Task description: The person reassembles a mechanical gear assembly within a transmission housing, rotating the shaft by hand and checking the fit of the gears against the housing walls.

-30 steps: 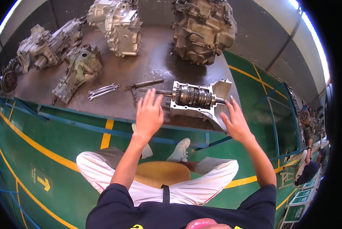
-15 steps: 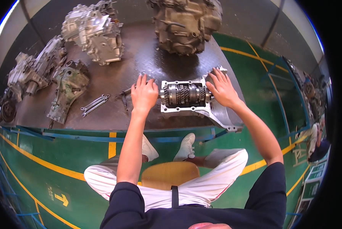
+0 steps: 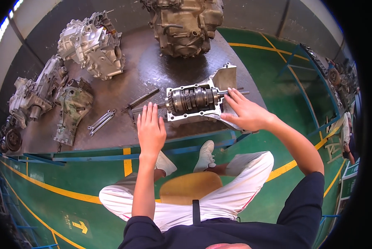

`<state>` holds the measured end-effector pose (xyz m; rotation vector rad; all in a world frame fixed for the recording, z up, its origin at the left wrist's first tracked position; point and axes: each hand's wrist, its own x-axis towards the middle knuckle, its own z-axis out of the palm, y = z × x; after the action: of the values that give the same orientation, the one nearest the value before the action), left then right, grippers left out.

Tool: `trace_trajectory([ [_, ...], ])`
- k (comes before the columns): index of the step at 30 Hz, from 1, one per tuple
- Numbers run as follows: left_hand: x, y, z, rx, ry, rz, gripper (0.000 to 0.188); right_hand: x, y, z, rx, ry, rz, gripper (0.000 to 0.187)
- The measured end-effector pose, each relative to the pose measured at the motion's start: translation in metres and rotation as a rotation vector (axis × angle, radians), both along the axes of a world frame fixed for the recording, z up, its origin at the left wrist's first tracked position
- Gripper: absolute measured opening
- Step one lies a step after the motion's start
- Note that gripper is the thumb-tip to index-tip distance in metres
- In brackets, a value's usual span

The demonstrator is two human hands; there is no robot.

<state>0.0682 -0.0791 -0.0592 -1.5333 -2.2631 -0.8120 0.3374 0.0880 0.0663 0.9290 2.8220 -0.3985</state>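
Note:
A gear shaft assembly (image 3: 192,99) lies in an open metal housing (image 3: 223,81) on the dark checker-plate bench (image 3: 144,70). My left hand (image 3: 150,128) hovers flat with fingers straight, just left of the housing, holding nothing. My right hand (image 3: 244,112) rests on the right end of the housing beside the shaft tip, fingers spread, not gripping. Both forearms come up from the lower edge.
Two wrenches (image 3: 101,121) and a dark bar tool (image 3: 142,99) lie left of the assembly. Several gearbox casings (image 3: 92,43) stand along the back and left, a large one (image 3: 184,25) at the rear. I sit on a wooden stool (image 3: 190,186) over green floor.
The view shifted so the bench sits lower and nearer. My left hand drew back slightly from the housing's left end. My right hand stayed at its right end.

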Motion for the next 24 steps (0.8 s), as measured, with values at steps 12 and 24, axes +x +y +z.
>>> trace_trajectory([
  [12, -0.057, 0.023, 0.049, -0.062, -0.017, -0.192, 0.029, 0.019, 0.095, -0.004, -0.196, 0.395, 0.103, 0.036],
  [24, -0.090, 0.056, 0.061, -0.404, -0.481, -0.334, 0.025, 0.010, 0.084, -0.044, -0.102, 0.710, 0.037, 0.032],
])
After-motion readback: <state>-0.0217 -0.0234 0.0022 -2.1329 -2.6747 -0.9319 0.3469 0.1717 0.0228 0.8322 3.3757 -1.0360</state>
